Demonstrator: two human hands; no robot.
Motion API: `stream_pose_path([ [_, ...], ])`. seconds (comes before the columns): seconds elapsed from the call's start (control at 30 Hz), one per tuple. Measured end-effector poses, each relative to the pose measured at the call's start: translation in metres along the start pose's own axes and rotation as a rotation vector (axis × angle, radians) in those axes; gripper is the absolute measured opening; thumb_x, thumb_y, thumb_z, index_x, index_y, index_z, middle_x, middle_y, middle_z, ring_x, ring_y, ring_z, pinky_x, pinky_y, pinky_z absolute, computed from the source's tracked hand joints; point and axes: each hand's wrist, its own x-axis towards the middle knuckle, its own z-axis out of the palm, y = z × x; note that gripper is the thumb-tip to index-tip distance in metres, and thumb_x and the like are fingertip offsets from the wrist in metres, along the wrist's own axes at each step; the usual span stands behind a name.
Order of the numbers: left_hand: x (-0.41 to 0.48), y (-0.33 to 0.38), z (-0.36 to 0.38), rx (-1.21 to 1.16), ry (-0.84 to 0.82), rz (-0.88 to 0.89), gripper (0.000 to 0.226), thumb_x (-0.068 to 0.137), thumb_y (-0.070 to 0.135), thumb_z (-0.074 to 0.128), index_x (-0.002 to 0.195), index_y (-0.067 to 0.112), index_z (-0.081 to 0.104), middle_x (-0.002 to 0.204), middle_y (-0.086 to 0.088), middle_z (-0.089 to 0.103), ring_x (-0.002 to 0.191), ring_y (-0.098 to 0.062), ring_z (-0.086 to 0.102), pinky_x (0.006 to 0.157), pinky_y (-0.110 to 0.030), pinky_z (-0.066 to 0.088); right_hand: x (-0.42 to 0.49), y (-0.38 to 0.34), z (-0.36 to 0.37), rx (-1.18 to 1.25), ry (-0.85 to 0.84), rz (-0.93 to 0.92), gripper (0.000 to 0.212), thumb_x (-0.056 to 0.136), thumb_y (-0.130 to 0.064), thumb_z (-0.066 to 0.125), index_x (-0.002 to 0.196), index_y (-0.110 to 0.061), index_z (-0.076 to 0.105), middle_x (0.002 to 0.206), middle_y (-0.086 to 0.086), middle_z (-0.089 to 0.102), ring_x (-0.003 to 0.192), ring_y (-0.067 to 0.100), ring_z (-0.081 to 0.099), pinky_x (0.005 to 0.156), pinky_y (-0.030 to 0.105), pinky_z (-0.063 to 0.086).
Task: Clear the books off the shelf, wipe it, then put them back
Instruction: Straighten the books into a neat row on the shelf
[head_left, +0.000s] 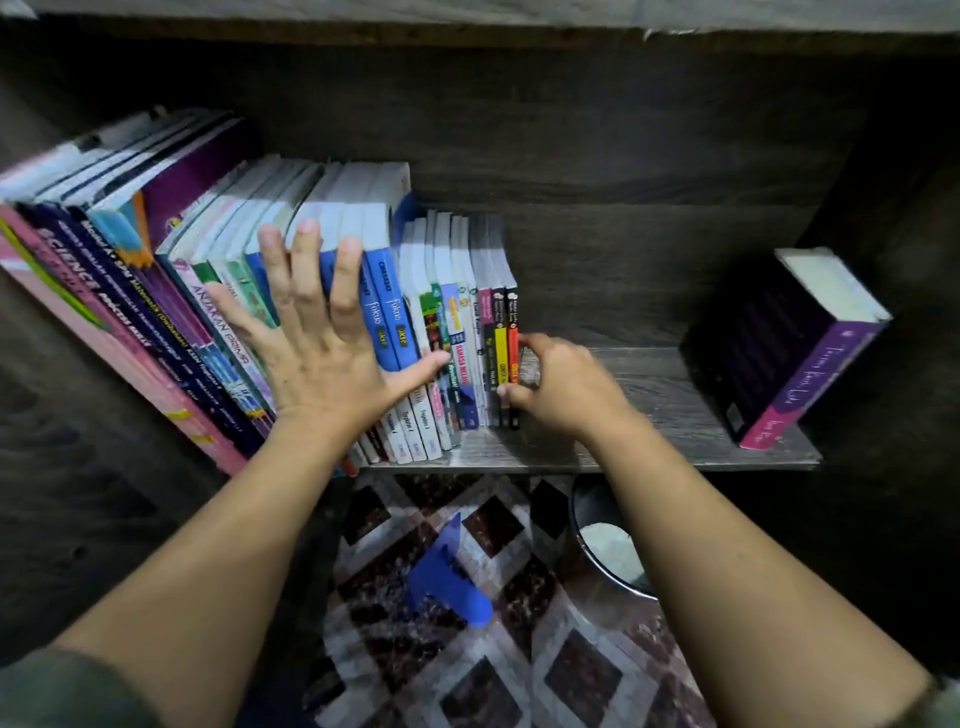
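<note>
Left hand (317, 338): fingers spread and straight, palm flat against the spines of the upright row of colourful paperback books (218, 291), thumb reaching right onto the thin spines. Right hand (563, 387): fingers curled, pinching the right end of that row at the thin red-and-black spined book (512, 343). Row stands on the dark grey wood-grain shelf (649, 395), filling its left half, leaning left. Thick purple-and-pink book (800, 348) sits alone, tilted, well apart at the shelf's right end. Below: blue plastic bookend (449, 582) on the brown-and-white checked floor (519, 649), black round bin (605, 540) beside it.
</note>
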Motion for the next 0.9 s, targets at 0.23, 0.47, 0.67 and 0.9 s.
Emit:
stream_pose_path([
  [0.23,0.012,0.046,-0.032,-0.032,-0.051,0.077,0.086,0.079,0.056,0.061,0.143,0.007,0.033,0.150,-0.016,0.029,0.145,-0.036,0.012,0.109,-0.066,0.001,-0.024,0.035,-0.071,-0.387,0.413,0.078,0.040,0.087,-0.040,0.060,0.124,-0.023,0.060,0.131,0.007,0.053,0.120,0.032,0.044,0.093,0.041,0.038],
  [0.47,0.018,0.055,-0.034,0.033,-0.125,0.041,0.080,0.080,0.050,0.064,0.140,0.004,0.038,0.147,-0.018,0.030,0.138,-0.037,0.020,0.112,-0.056,0.006,-0.039,0.107,-0.113,-0.342,0.496,0.589,0.071,0.079,-0.038,0.071,0.140,-0.024,0.038,0.152,0.021,0.024,0.138,0.043,0.020,0.112,0.054,0.017],
  [0.67,0.020,0.047,-0.042,-0.001,-0.087,0.005,0.077,0.079,0.044,0.065,0.138,0.001,0.039,0.137,-0.020,0.040,0.131,-0.036,0.033,0.115,-0.049,0.010,-0.046,0.131,-0.112,0.108,0.559,0.564,0.074,0.087,-0.018,0.067,0.148,-0.027,0.027,0.138,0.022,0.033,0.117,0.046,0.047,0.099,0.048,0.041],
  [0.9,0.023,0.032,-0.046,-0.046,-0.068,0.105,0.067,0.077,0.043,0.066,0.131,0.006,0.049,0.131,-0.016,0.048,0.123,-0.034,0.042,0.110,-0.047,0.024,-0.032,0.062,-0.098,0.183,0.644,0.441,0.064,0.082,-0.026,0.071,0.141,-0.030,0.047,0.126,0.016,0.051,0.113,0.036,0.054,0.098,0.037,0.041],
])
